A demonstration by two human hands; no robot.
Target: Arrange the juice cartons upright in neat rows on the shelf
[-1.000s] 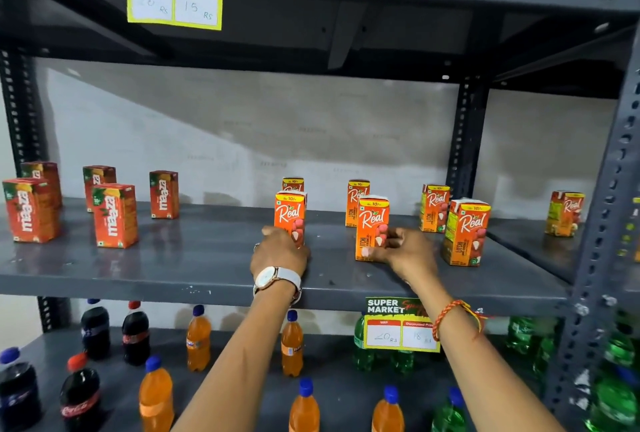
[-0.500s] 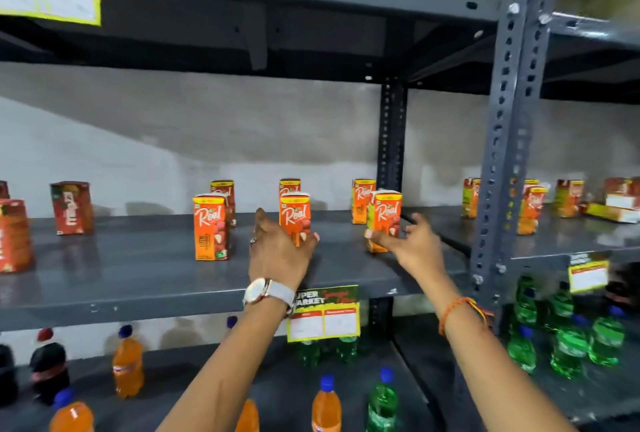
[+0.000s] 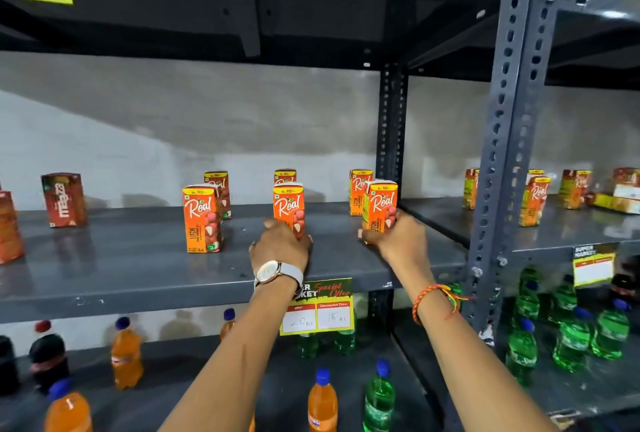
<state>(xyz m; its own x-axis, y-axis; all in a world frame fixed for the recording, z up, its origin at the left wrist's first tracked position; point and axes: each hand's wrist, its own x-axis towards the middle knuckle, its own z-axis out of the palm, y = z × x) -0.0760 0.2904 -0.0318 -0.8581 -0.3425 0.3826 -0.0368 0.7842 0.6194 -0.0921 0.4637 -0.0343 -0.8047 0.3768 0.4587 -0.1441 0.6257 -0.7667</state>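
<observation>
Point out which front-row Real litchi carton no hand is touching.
The leftmost front-row carton: it stands alone, while the left hand holds the middle carton and the right hand holds the rightmost carton.

A grey metal shelf (image 3: pixel 145 269) carries orange juice cartons (image 3: pixel 202 220) standing upright in two rows, front and back, well apart. Dark red cartons (image 3: pixel 64 199) stand at its left end.

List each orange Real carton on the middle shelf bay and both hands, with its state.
Front-left orange Real litchi carton: upright, untouched.
Front-middle orange Real carton: upright, held by left hand.
Front-right orange Real carton: upright, gripped by right hand.
Three back-row orange cartons: upright, spaced apart.
</observation>
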